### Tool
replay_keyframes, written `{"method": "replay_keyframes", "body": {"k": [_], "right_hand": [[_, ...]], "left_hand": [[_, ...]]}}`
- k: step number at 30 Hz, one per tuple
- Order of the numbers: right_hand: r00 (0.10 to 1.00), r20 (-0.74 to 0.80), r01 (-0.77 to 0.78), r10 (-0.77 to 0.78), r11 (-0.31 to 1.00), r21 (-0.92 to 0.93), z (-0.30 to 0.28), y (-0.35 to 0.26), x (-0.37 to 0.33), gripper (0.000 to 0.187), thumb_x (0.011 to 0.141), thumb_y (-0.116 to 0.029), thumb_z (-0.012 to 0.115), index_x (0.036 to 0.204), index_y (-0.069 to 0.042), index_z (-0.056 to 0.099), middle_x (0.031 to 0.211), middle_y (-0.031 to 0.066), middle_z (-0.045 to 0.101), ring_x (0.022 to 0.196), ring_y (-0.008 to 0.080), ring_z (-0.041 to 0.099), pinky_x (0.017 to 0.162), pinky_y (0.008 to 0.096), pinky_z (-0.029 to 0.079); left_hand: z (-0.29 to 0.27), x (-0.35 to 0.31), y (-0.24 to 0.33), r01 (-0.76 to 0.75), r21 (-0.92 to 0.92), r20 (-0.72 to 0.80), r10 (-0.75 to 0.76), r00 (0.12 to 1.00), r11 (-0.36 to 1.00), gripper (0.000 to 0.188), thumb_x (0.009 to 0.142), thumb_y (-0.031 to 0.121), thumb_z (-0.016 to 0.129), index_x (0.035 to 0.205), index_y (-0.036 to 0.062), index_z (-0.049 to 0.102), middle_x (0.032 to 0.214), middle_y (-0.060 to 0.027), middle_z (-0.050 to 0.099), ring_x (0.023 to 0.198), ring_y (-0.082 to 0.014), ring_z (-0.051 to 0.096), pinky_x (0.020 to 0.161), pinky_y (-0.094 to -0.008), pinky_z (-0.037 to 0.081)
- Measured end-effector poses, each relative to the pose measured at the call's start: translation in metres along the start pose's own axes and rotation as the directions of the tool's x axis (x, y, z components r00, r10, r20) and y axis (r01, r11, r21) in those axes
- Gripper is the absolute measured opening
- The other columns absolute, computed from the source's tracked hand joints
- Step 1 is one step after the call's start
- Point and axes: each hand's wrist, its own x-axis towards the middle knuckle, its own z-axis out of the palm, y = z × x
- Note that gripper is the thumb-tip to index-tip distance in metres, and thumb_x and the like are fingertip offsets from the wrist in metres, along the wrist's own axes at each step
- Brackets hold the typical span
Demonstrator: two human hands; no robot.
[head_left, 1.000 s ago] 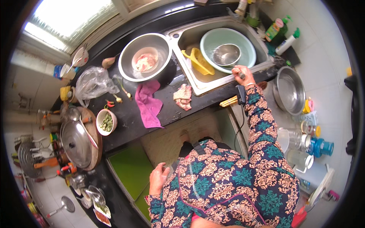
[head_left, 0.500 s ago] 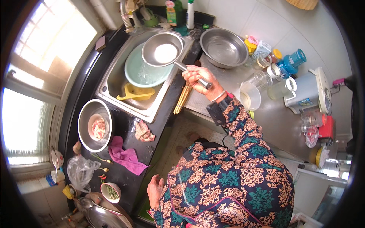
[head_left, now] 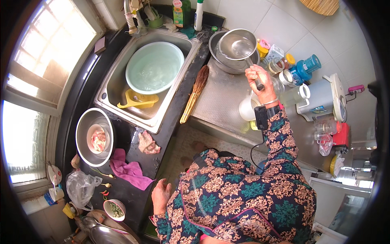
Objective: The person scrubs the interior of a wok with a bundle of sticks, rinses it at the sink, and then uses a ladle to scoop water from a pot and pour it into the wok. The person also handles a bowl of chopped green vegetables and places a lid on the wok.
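Note:
My right hand (head_left: 260, 81) is closed round the dark handle of a round metal dipper (head_left: 236, 45). The dipper is over a wide steel basin (head_left: 221, 60) on the metal counter and covers much of it. Whether water is inside the dipper I cannot tell. In the sink (head_left: 106, 83) sits a pale green basin (head_left: 156, 69) holding clear water, with a yellow plastic scoop-like piece (head_left: 138, 100) in front of it. My left hand (head_left: 161, 197) hangs by the dark counter's edge, empty, with loosely bent fingers apart.
A straw brush (head_left: 194, 93) lies right of the sink. Jars, a white tub (head_left: 248, 107) and a grey appliance (head_left: 323, 99) line the right counter. At left stand a metal bowl (head_left: 81, 140) with pinkish food, a purple cloth (head_left: 129, 171), a crumpled rag (head_left: 148, 143) and a small bowl (head_left: 107, 207).
My right hand has carried the dipper rightward, from over the green basin to over the steel basin. My left hand has shifted only slightly. The view has moved a little.

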Motion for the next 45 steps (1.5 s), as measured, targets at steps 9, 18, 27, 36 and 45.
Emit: {"method": "replay_keyframes", "body": {"k": [9,18,27,36,45], "right_hand": [[0.886,-0.187,0.252,-0.424,0.779,-0.574,-0.001,0.005,0.000,0.046,0.091,0.005,0.053,0.132,-0.002,0.035,0.079,0.0073,0.047,0.060,0.0138,0.048,0.046,0.0250,0.042],[0.771,0.126,0.000,-0.625,-0.197,-0.980,-0.007,0.046,-0.010,0.066,0.086,-0.004,0.056,0.148,-0.015,0.033,0.100,0.0188,0.064,0.076,0.0336,0.065,0.065,0.0444,0.053],[0.769,0.399,-0.127,-0.499,-0.731,-0.670,-0.060,0.039,0.041,0.065,0.086,-0.017,0.063,0.145,-0.001,0.038,0.141,0.0249,0.050,0.125,0.0414,0.053,0.105,0.0470,0.043],[0.912,0.127,-0.162,-0.391,-0.625,-0.764,-0.060,0.035,0.085,0.072,0.081,-0.019,0.065,0.143,0.006,0.039,0.130,0.0302,0.057,0.120,0.0387,0.058,0.103,0.0410,0.042],[0.801,0.598,0.344,0.040,-0.848,-0.403,0.102,0.159,0.071,0.049,0.086,-0.025,0.068,0.129,-0.002,0.060,0.117,0.0257,0.065,0.109,0.0401,0.061,0.096,0.0452,0.047]], "left_hand": [[-0.003,0.009,-0.012,0.004,-0.020,-0.038,-0.005,0.999,1.000,0.036,0.087,0.022,0.067,0.117,0.0027,0.064,0.099,-0.0193,0.072,0.093,-0.0362,0.069,0.081,-0.0421,0.054],[0.000,0.012,-0.023,-0.028,-0.006,-0.051,0.028,0.998,1.000,0.036,0.087,0.024,0.066,0.118,0.0043,0.064,0.097,-0.0198,0.070,0.091,-0.0372,0.068,0.080,-0.0442,0.053],[0.022,-0.015,-0.085,-0.116,-0.033,-0.317,0.099,0.943,0.993,0.038,0.090,0.028,0.062,0.121,0.0057,0.060,0.114,-0.0174,0.067,0.103,-0.0372,0.064,0.086,-0.0448,0.052],[0.045,-0.071,-0.121,0.040,-0.296,-0.406,-0.163,0.899,0.954,0.029,0.089,0.026,0.061,0.107,0.0032,0.059,0.101,-0.0194,0.067,0.099,-0.0387,0.064,0.084,-0.0487,0.051],[0.015,-0.093,-0.205,-0.344,-0.861,-0.509,-0.604,0.613,0.376,0.054,0.097,0.022,0.063,0.141,0.0020,0.039,0.093,-0.0059,0.068,0.079,-0.0125,0.064,0.070,-0.0289,0.054]]}}
